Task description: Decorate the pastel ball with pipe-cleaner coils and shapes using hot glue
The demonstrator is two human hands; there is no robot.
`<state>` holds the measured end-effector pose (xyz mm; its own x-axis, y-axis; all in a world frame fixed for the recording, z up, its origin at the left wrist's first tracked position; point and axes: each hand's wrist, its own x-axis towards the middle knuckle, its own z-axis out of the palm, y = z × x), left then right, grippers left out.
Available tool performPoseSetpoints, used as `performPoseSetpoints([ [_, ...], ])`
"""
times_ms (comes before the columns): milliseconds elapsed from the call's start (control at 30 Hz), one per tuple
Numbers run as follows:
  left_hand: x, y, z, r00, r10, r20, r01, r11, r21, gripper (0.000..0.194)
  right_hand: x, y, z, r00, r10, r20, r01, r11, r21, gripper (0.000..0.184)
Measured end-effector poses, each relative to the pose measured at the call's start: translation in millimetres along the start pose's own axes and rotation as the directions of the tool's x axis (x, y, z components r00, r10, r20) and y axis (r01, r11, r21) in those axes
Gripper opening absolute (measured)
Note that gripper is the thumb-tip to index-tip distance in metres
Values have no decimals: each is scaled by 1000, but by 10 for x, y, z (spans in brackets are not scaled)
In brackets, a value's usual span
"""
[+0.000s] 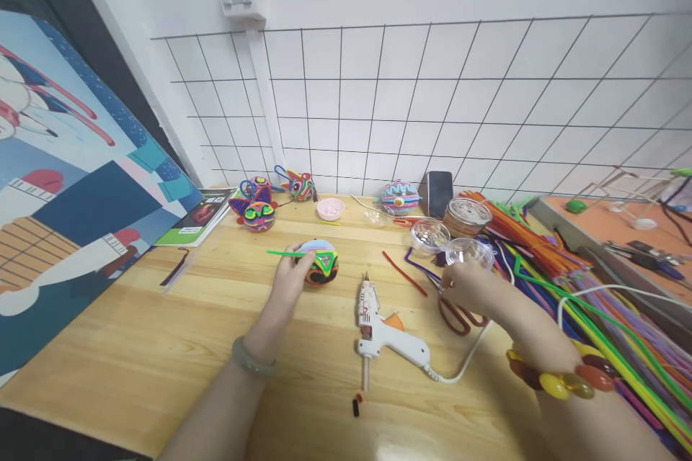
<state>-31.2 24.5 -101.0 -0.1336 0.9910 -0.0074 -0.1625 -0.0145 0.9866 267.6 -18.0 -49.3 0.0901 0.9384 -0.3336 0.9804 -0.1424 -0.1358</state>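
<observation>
My left hand is closed around a small ball covered in coloured pipe cleaners, with a green triangle outline on its side. A straight green pipe cleaner sticks out to the left past my fingers. On the right, my right hand is pinched over the middle of a pair of scissors with dark red handles, which lies by the table. A bent dark blue pipe cleaner and a red pipe cleaner lie just left of it. Between my hands rests a white hot glue gun, nozzle pointing away.
Decorated balls stand at the back left, another ball at the back. Nearby are a pink dish, clear plastic cups and a phone. Bundled pipe cleaners fill the right side. The glue gun's white cord curves rightward.
</observation>
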Motion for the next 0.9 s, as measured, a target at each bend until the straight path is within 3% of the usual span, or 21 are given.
performPoseSetpoints([
  [100, 12, -73, 9, 999, 33, 18, -35, 992, 122, 41, 50, 1, 131, 988, 102, 114, -93, 993, -78, 15],
  [300, -33, -95, -43, 996, 82, 22, -85, 948, 308, 40, 152, 11, 320, 974, 177, 143, -165, 982, -92, 32],
  [433, 4, -119, -67, 995, 102, 9, -99, 939, 331, 36, 157, 37, 293, 967, 182, 180, -183, 983, -10, 27],
  [600, 96, -210, -48, 987, 156, 31, -158, 941, 299, 31, 143, 55, 188, 987, 93, 130, -120, 969, 218, 21],
  [767, 66, -192, -30, 977, 194, 86, -212, 922, 323, 24, 95, 71, 85, 989, -82, 120, -2, 817, 576, 34],
  [900, 14, -173, -34, 973, 182, 139, -218, 920, 325, 37, 56, 133, -3, 982, -164, 89, 32, 615, 788, 41],
])
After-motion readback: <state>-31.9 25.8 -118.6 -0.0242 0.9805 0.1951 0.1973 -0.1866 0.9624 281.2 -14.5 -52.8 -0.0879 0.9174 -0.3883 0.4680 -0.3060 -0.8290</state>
